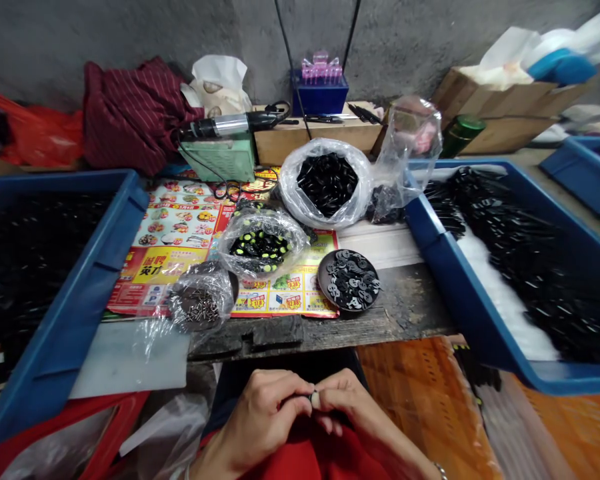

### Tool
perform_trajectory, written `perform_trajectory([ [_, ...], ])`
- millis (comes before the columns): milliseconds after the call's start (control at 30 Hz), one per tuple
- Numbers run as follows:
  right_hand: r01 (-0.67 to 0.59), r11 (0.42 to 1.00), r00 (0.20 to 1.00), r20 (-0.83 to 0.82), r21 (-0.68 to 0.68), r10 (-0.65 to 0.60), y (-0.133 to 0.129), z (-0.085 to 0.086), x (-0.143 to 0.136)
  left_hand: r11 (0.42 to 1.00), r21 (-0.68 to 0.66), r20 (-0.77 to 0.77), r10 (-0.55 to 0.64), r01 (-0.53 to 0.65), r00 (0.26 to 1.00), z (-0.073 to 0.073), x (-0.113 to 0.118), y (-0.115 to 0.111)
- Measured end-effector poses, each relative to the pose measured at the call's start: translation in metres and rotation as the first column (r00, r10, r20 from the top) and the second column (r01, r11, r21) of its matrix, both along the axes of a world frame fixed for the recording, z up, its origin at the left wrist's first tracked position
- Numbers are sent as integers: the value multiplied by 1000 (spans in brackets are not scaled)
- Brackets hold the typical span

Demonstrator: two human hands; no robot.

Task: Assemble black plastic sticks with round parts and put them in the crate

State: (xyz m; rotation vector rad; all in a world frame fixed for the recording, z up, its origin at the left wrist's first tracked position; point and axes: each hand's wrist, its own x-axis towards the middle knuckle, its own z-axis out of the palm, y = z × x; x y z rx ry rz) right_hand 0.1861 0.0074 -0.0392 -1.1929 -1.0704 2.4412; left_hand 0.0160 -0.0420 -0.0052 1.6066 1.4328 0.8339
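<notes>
My left hand and my right hand meet over my lap, just below the table edge. Both are closed, fingertips pinched around a small dark piece that the fingers mostly cover; its kind cannot be made out. Beyond them on the table stands a round dish of flat black discs with cut-outs. Left of it, a plastic-lined bowl holds black parts with yellow-green spots. Small metal screws or pins lie in another plastic-lined bowl. Farther back, glossy black pieces fill a clear bag.
Blue bins full of long black parts flank the table on both sides. At the back are an electric screwdriver on a green box, a blue box and a cardboard box. Printed flyers cover the tabletop.
</notes>
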Motion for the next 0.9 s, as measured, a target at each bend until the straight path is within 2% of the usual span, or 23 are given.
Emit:
perform_trajectory([
  [133, -72, 997, 993, -98, -6, 71, 5, 2, 2, 1000, 12, 7, -21, 21, 1000, 10, -7, 7],
  [267, -117, 988, 983, -128, 102, 130, 16, 8, 6, 998, 50, 15, 34, -35, 999, 24, -18, 17],
  [333, -118, 983, 986, -105, 143, 133, 20, 11, 6, 998, 53, -28, 29, -27, 999, 28, -22, 20],
  [400, -128, 976, 986, -80, 177, 144, 23, 14, 6, 997, 68, -110, -25, 32, 994, 31, -25, 22],
  [500, -154, 956, 985, -38, 250, 169, 24, 20, 4, 973, 194, -210, -86, 128, 974, 30, -26, 22],
  [600, -177, 913, 983, 20, 368, 182, 25, 29, 3, 931, 331, -202, -90, 154, 975, 29, -30, 22],
  [667, -207, 891, 977, 32, 405, 213, 26, 35, 2, 942, 287, -163, -132, 175, 978, 31, -34, 24],
  [767, -269, 880, 959, 19, 391, 284, 28, 42, 0, 964, 99, -100, -236, 246, 967, 39, -42, 29],
  [900, -263, 883, 962, 41, 388, 269, 31, 44, -3, 985, 9, -60, -171, 172, 983, 46, -45, 35],
])
